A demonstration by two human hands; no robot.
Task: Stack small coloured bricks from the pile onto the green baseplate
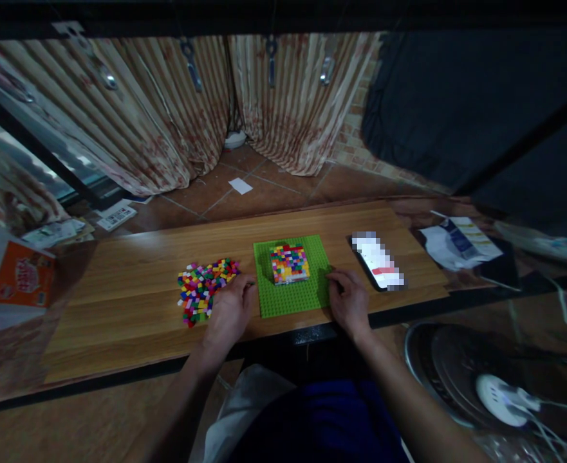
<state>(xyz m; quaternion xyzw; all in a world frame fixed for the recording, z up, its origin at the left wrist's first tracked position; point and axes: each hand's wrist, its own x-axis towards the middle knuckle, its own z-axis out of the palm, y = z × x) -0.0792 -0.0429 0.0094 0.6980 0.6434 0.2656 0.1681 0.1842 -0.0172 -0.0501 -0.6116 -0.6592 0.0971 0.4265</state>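
A block-shaped build of small multicoloured bricks (289, 264) stands on a green studded baseplate (290, 303). Left of the plate, a loose pile of small coloured bricks (199, 292) is spread on the wooden table. My left hand (232, 305) rests at the pile's right side, close to the plate's left edge. Its fingers are curled in, and whatever they may hold is hidden. At the plate's right edge lies my right hand (348, 299), also with curled fingers; I cannot make out anything in them. Neither hand touches the build.
A phone with a lit screen (377, 260) lies on the wooden table (129, 308), right of the plate. Papers (459, 241) are beyond the table's right end. A clear box with an orange label (22, 276) stands at the left. A white power strip (500, 400) with cords is at lower right.
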